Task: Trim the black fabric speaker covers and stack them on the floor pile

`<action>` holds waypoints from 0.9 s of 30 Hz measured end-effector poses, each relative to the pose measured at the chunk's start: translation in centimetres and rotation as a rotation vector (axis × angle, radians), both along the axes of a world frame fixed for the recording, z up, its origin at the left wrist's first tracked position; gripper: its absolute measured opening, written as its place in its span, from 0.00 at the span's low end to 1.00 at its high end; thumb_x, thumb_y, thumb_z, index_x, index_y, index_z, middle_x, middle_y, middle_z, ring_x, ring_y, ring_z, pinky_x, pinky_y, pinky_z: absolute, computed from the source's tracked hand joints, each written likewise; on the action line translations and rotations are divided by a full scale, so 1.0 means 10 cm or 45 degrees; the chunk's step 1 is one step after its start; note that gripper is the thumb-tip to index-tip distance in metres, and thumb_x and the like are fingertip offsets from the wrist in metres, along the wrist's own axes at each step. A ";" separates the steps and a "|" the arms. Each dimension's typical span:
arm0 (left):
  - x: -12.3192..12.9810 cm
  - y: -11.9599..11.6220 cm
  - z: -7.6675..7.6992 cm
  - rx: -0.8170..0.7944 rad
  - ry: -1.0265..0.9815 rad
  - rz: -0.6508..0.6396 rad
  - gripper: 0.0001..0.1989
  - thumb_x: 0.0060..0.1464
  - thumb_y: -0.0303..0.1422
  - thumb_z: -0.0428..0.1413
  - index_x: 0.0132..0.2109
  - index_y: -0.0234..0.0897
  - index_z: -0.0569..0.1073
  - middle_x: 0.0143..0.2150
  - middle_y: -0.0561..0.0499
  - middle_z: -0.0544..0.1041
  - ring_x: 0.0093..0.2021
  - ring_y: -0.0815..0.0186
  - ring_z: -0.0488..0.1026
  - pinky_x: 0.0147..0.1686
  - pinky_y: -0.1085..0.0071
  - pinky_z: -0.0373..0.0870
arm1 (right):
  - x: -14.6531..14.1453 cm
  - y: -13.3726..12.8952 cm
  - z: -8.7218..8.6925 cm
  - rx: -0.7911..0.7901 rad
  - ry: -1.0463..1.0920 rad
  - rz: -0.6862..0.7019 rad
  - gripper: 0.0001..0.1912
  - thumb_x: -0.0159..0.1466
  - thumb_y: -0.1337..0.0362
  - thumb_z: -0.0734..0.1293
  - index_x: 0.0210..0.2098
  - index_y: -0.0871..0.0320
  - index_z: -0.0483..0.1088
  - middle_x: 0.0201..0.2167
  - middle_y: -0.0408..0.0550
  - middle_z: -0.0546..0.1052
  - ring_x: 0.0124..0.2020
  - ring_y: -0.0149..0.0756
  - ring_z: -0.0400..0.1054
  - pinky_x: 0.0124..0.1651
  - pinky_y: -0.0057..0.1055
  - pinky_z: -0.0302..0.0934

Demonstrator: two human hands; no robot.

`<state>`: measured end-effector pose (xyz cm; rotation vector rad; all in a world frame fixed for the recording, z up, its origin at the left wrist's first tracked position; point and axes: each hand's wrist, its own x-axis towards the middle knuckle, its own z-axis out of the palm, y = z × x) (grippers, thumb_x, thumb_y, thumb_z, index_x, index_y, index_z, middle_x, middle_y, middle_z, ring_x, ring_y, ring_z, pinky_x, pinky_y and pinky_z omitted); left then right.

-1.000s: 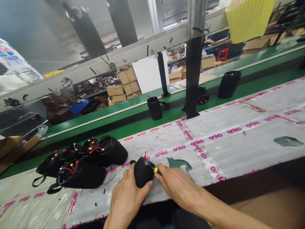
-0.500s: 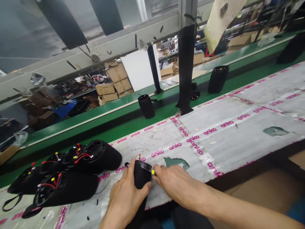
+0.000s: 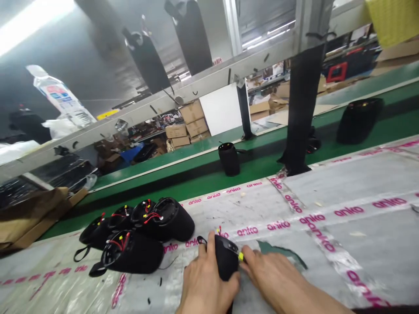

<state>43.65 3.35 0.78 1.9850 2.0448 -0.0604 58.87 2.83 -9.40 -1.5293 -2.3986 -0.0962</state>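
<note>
A black fabric-covered casing (image 3: pixel 227 258) is tilted at the table's near edge, with red wires and a yellow connector at its top. My left hand (image 3: pixel 207 277) is wrapped round its left side, thumb across the front. At its right rim, the fingers of my right hand (image 3: pixel 270 270) are pinched together beside a yellow piece (image 3: pixel 241 256); whatever else they hold is hidden. Several similar black casings lie to the left, one of them (image 3: pixel 134 253) nearest me, with red wires and yellow connectors showing at their open ends.
Beyond the covered table (image 3: pixel 327 187) runs a green conveyor (image 3: pixel 196 174) carrying a black casing (image 3: pixel 229 159) and another (image 3: pixel 359 121) farther right. A dark post (image 3: pixel 303 109) rises at the table's back edge. A bottle (image 3: pixel 62 96) stands on the upper shelf.
The view has shifted, so the hands and casings appear farther right or lower, and the bottle has come into view. Both hands keep much the same hold at the casing.
</note>
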 end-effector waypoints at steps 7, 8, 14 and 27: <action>-0.27 -0.08 -0.01 0.049 -0.433 -0.030 0.40 0.52 0.44 0.56 0.70 0.49 0.54 0.63 0.46 0.70 0.60 0.47 0.69 0.56 0.57 0.63 | 0.09 -0.08 0.21 -0.122 0.274 0.093 0.03 0.72 0.63 0.59 0.43 0.55 0.62 0.29 0.43 0.78 0.26 0.43 0.75 0.25 0.33 0.46; -0.30 -0.09 -0.02 0.037 -0.494 -0.018 0.40 0.52 0.45 0.56 0.70 0.49 0.54 0.63 0.47 0.70 0.61 0.48 0.68 0.57 0.57 0.62 | 0.12 -0.09 0.25 -0.118 0.342 0.114 0.04 0.72 0.62 0.58 0.44 0.55 0.62 0.30 0.43 0.78 0.27 0.42 0.75 0.26 0.32 0.47; -0.20 -0.15 -0.10 0.038 -0.509 0.041 0.41 0.53 0.49 0.55 0.70 0.42 0.54 0.66 0.42 0.66 0.64 0.47 0.64 0.59 0.55 0.60 | 0.32 -0.17 0.57 -0.096 0.642 0.030 0.09 0.75 0.60 0.52 0.44 0.55 0.61 0.28 0.42 0.75 0.27 0.38 0.72 0.28 0.32 0.49; 0.04 -0.20 -0.01 0.045 -0.171 -0.027 0.39 0.55 0.48 0.51 0.71 0.43 0.52 0.64 0.40 0.67 0.60 0.43 0.68 0.53 0.55 0.64 | 0.36 -0.24 0.39 -0.204 0.305 0.105 0.06 0.73 0.60 0.57 0.41 0.54 0.59 0.27 0.41 0.75 0.25 0.41 0.71 0.26 0.34 0.37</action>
